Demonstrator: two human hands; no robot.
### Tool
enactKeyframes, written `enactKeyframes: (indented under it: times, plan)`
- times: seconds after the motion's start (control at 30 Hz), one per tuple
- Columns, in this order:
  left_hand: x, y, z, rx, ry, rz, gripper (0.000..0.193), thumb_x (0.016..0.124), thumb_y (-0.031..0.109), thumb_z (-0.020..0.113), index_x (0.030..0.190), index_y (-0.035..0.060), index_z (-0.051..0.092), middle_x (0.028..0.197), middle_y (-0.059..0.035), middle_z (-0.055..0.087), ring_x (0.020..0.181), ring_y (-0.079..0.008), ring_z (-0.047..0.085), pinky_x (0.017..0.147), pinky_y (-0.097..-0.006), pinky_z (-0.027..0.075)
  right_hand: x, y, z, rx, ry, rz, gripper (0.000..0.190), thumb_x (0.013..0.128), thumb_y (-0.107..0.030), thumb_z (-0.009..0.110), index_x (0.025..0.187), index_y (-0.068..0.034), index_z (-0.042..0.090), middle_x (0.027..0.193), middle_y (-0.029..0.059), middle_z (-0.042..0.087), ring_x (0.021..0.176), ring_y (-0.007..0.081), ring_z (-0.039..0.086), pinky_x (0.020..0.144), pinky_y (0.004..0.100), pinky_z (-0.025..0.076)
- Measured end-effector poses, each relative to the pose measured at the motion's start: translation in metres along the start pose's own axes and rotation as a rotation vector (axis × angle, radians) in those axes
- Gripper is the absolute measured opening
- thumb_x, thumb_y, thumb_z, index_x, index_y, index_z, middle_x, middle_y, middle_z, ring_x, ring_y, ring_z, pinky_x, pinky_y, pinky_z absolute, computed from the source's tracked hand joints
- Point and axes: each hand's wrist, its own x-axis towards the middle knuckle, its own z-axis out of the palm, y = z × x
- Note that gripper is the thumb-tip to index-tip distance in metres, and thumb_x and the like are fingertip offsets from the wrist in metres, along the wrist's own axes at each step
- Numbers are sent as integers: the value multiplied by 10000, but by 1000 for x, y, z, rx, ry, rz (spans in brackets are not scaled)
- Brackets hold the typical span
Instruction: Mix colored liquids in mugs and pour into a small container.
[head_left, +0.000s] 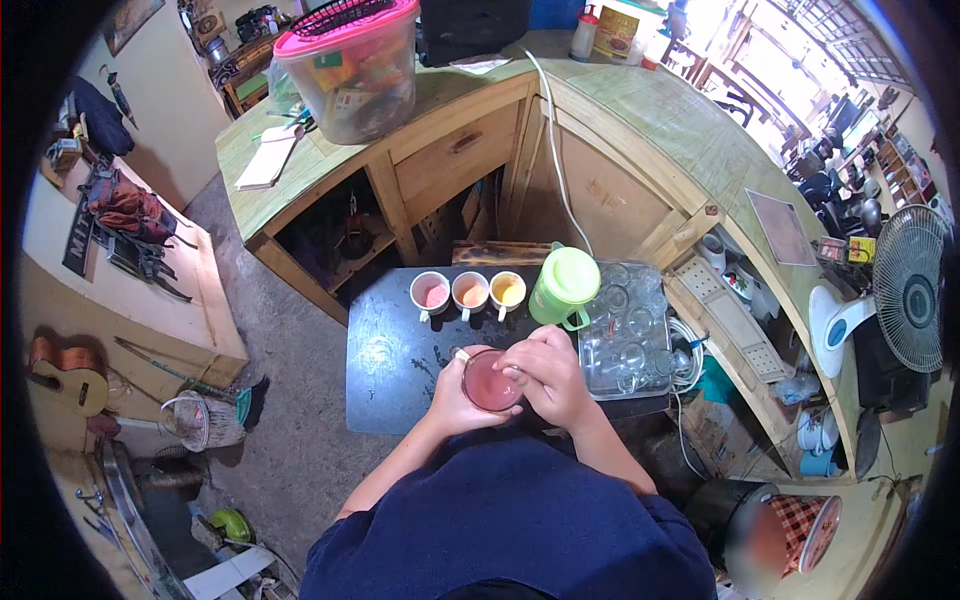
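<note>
Close in front of my body, my left hand (454, 394) wraps around a clear glass mug (491, 391) of pink liquid. My right hand (551, 379) is over the mug's rim, its fingers pinched on a thin utensil, likely a spoon, mostly hidden by the fingers. Beyond the mug, three white cups stand in a row on a dark table (382, 375). The left cup (430, 291) holds pink powder, the middle cup (470, 291) orange, and the right cup (508, 289) yellow. To their right stands a lidded light-green plastic pitcher (566, 285).
A clear tray (626, 391) of upturned glasses lies at the table's right. A curved wooden counter (630, 120) wraps around the far side, carrying a pink-lidded plastic tub (352, 82) and an electric fan (909, 289). A white cable (559, 142) hangs down behind the pitcher.
</note>
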Motion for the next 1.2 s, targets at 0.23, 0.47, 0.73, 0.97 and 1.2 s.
enactKeyframes:
  times: [0.23, 0.47, 0.73, 0.97, 1.2]
  plan:
    - [2, 1, -1, -22, -20, -25, 846, 515, 337, 955, 1188, 32, 544, 1082, -112, 654, 984, -225, 655, 890, -352, 516, -2, 2, 3, 120, -80, 41, 95, 863, -170, 660, 892, -93, 706, 870, 23, 690, 831, 238, 552, 788, 361, 407]
    - [2, 2, -1, -18, -4, -43, 849, 523, 336, 957, 1196, 32, 539, 1092, -109, 648, 995, -217, 651, 895, -347, 513, -1, 2, 0, -86, -79, 12, 97, 870, -163, 655, 886, -80, 703, 864, 33, 688, 808, 248, 552, 787, 364, 410]
    - [1, -3, 1, 10, 0, 5, 846, 516, 341, 958, 1190, 37, 546, 1093, -109, 646, 989, -224, 652, 891, -351, 515, 1, 2, -1, -135, -36, 7, 84, 854, -137, 664, 883, -64, 693, 853, 47, 681, 796, 251, 559, 760, 366, 431]
    - [2, 1, 1, -3, -6, -20, 823, 512, 347, 956, 1167, 42, 562, 1073, -104, 650, 973, -228, 655, 879, -352, 517, 0, 2, 3, 55, 22, 33, 88, 849, -154, 662, 880, -78, 694, 858, 39, 685, 800, 248, 557, 763, 365, 428]
    - [3, 1, 0, -11, -10, -20, 807, 510, 339, 954, 1155, 48, 565, 1072, -100, 648, 965, -223, 652, 872, -353, 516, -2, 4, 1, 23, -62, 36, 103, 854, -152, 664, 899, -65, 695, 871, 45, 686, 812, 251, 559, 769, 372, 434]
